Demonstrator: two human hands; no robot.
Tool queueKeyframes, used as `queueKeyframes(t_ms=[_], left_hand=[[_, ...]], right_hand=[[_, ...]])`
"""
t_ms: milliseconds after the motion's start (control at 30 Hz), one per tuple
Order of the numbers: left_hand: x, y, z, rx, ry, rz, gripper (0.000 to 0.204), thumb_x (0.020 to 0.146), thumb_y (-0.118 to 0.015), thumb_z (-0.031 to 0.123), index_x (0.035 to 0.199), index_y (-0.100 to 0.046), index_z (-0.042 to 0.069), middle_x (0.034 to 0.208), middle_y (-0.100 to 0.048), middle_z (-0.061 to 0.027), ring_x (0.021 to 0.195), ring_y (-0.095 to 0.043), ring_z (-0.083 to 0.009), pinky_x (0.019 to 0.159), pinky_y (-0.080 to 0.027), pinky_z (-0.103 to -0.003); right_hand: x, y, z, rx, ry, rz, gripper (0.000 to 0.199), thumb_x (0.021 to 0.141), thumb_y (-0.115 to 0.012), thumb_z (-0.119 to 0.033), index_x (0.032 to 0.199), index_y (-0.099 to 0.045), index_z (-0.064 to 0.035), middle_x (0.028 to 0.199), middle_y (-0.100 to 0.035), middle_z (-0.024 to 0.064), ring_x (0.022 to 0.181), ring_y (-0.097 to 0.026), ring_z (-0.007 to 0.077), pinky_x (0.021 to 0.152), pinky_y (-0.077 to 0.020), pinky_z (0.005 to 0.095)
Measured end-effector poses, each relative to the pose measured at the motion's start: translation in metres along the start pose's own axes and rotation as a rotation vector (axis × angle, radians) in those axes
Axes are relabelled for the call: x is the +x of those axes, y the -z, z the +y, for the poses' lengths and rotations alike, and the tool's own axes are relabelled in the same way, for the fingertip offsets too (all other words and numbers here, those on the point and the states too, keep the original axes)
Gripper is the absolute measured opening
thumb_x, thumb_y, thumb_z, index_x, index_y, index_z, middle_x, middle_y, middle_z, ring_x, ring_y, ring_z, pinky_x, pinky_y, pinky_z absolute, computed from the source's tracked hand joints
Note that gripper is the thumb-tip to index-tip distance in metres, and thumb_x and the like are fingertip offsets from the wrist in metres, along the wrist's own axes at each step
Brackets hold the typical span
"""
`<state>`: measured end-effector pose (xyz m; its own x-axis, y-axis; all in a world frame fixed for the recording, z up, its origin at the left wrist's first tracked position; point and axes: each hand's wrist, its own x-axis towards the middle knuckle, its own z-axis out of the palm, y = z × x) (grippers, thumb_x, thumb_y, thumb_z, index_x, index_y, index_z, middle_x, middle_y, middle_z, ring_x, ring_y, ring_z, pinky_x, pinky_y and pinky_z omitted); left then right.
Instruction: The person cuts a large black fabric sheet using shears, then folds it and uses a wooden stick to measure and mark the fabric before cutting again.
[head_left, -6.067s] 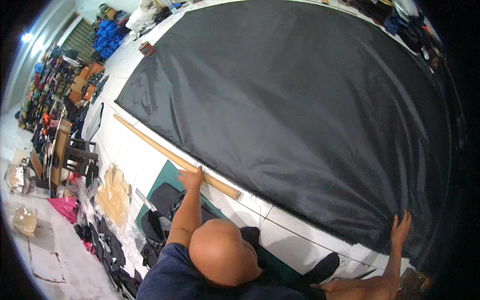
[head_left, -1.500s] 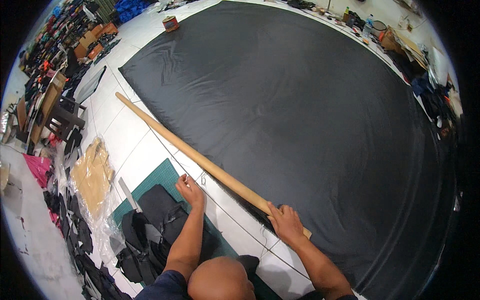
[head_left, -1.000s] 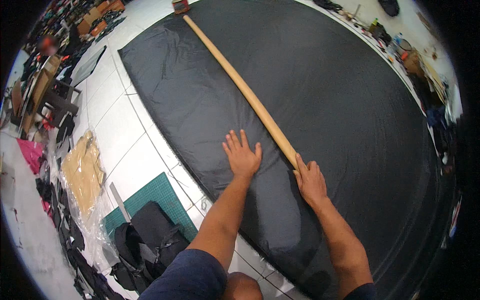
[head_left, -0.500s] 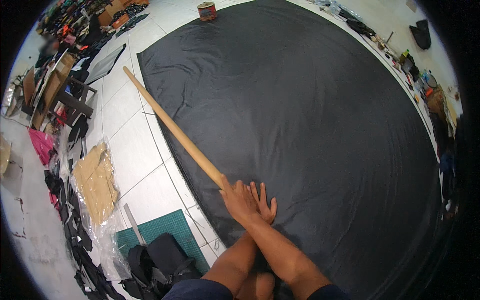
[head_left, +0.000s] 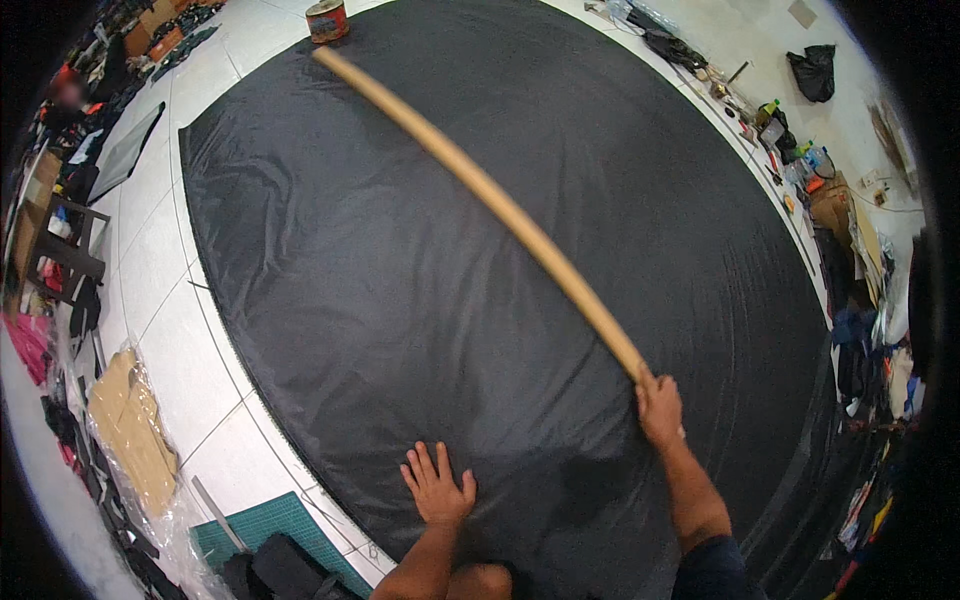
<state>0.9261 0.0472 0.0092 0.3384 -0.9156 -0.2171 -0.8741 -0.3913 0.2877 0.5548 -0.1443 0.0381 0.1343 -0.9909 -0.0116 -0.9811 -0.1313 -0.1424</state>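
A large black sheet of fabric is spread over the floor, with soft wrinkles across it. My right hand is closed round the near end of a long tan pole. From there the pole runs diagonally over the fabric to the far left, its other end beside a red tin. Whether the pole touches the fabric along its length I cannot tell. My left hand lies flat on the sheet near me, fingers spread, holding nothing.
White floor tiles border the sheet on the left. A green cutting mat, a metal ruler, a black bag and a plastic-wrapped tan bundle lie there. Clutter lines the right wall, where a black bag hangs.
My right hand has swept the pole from the sheet's left edge rightward across the fabric. My forearms, crossed before, are now apart, and the left hand rests further left and nearer me.
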Motion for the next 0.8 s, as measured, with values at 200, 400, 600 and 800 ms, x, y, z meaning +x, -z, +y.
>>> queueKeyframes(t_ms=[200, 400, 600, 800], left_hand=[[0.003, -0.007, -0.006, 0.003, -0.018, 0.028, 0.072, 0.086, -0.054, 0.047, 0.144, -0.045, 0.006, 0.155, -0.026, -0.0267, 0.145, -0.020, -0.0448, 0.116, -0.012, -0.061], [0.006, -0.011, -0.006, -0.014, -0.045, 0.005, 0.073, 0.085, -0.057, 0.045, 0.144, -0.043, 0.004, 0.155, -0.025, -0.0281, 0.145, -0.019, -0.0461, 0.116, -0.012, -0.062], [0.003, -0.004, -0.002, -0.036, -0.030, 0.009, 0.075, 0.083, -0.058, 0.042, 0.145, -0.040, 0.004, 0.155, -0.024, -0.0286, 0.145, -0.019, -0.0463, 0.117, -0.011, -0.061], [0.002, 0.002, -0.003, 0.024, -0.031, 0.031, 0.073, 0.085, -0.056, 0.038, 0.146, -0.038, 0.002, 0.156, -0.022, -0.0279, 0.145, -0.018, -0.0459, 0.118, -0.010, -0.058]], right_hand=[[0.196, 0.026, 0.049, -0.142, -0.198, -0.116, 0.057, 0.102, -0.046, -0.028, 0.154, -0.023, -0.0335, 0.127, -0.052, 0.0303, 0.118, -0.054, 0.0458, 0.099, -0.0460, 0.0514], [0.383, 0.076, 0.016, -0.045, -0.104, 0.097, 0.050, 0.103, -0.042, -0.035, 0.151, -0.032, -0.0258, 0.118, -0.057, 0.0286, 0.108, -0.059, 0.0458, 0.092, -0.0480, 0.0529], [0.223, 0.016, -0.043, -0.100, -0.169, 0.186, 0.050, 0.103, -0.045, -0.028, 0.151, -0.035, -0.0224, 0.114, -0.054, 0.0308, 0.106, -0.058, 0.0444, 0.089, -0.0490, 0.0504], [-0.098, -0.013, -0.002, -0.116, -0.343, 0.031, 0.047, 0.097, -0.057, -0.019, 0.143, -0.048, -0.0164, 0.091, -0.049, 0.0172, 0.082, -0.051, 0.0316, 0.074, -0.0453, 0.0416]])
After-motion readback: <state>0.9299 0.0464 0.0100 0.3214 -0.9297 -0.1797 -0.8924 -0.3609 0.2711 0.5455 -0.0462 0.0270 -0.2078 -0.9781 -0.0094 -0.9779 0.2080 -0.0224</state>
